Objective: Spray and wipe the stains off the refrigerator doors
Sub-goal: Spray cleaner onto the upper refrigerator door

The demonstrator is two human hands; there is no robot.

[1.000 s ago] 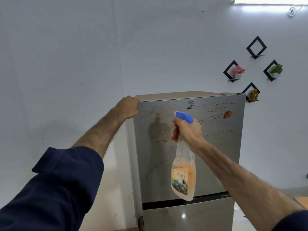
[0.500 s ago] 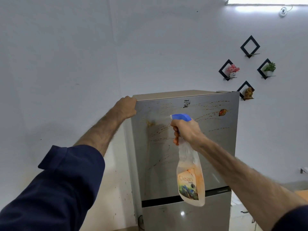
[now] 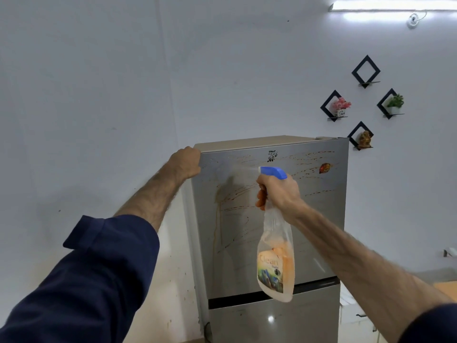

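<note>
A white wall (image 3: 99, 95) stood behind a silver refrigerator (image 3: 316, 243) whose upper door (image 3: 319, 231) was streaked with brown stains (image 3: 237, 194) across its top half; the lower door (image 3: 296, 323) sat below a dark gap. The left hand (image 3: 186, 162), its fingers curled, gripped the fridge's top left corner. The right hand (image 3: 279, 191) was wrapped round the neck of a spray bottle (image 3: 275, 263), fingers on the orange trigger, its blue nozzle (image 3: 272, 171) aimed left, with a faint mist showing at its tip near the door. Four black diamond shelves (image 3: 366, 70) hung on the wall to the right, holding small plants and a figurine (image 3: 363, 139).
</note>
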